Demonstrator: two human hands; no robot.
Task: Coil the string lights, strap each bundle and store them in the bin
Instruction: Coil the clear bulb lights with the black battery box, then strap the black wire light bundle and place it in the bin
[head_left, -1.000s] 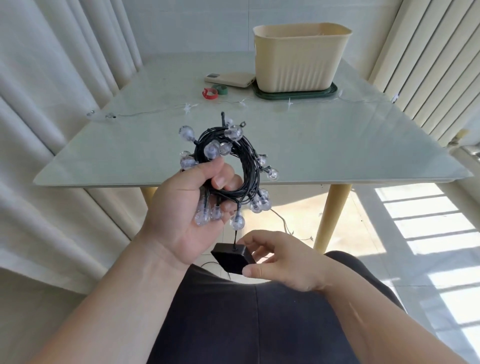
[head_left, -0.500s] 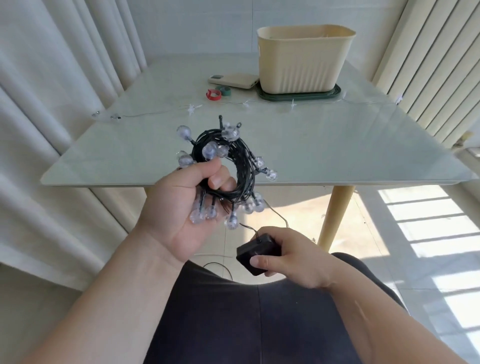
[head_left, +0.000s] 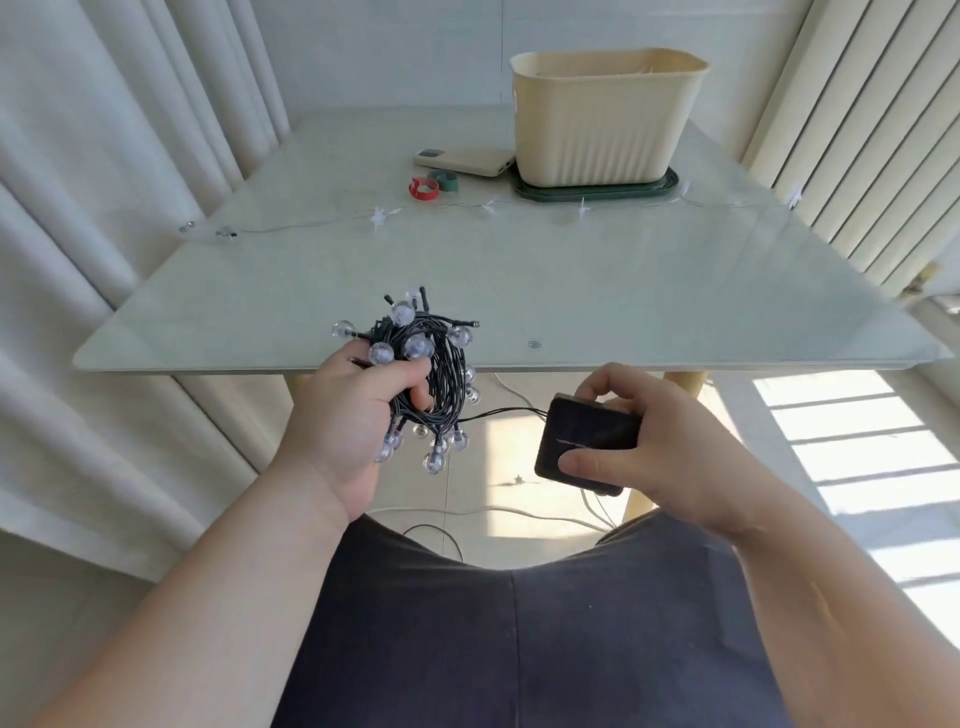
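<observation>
Two hands share one bundle. The left hand has its fingers curled through the middle of the coil of black-wired globe lights with the thumb across the top, so its grip is closed round the loops. The right hand pinches the black box at the string's end, thumb on the face and fingers over the far edge. The coil hangs in the air at the near edge of the desk, over the lap, with its ring roughly upright. The box lies just to the right of it at about the same height. A short lead runs nearly level between them, so only that last bit looks unwound. The next move probably turns on that sideways gap: the box must come left to the coil before anything can bind them. The red strap and green strap lie well apart from both hands, far forward on the desk. They sit beside a power bank, left of the bin on its dark green tray. They lie more in line with the left hand, but that grip cannot let go without the loops springing. The right hand seems the one to free itself and reach. A second string of star lights lies stretched across the desk, uncoiled.
</observation>
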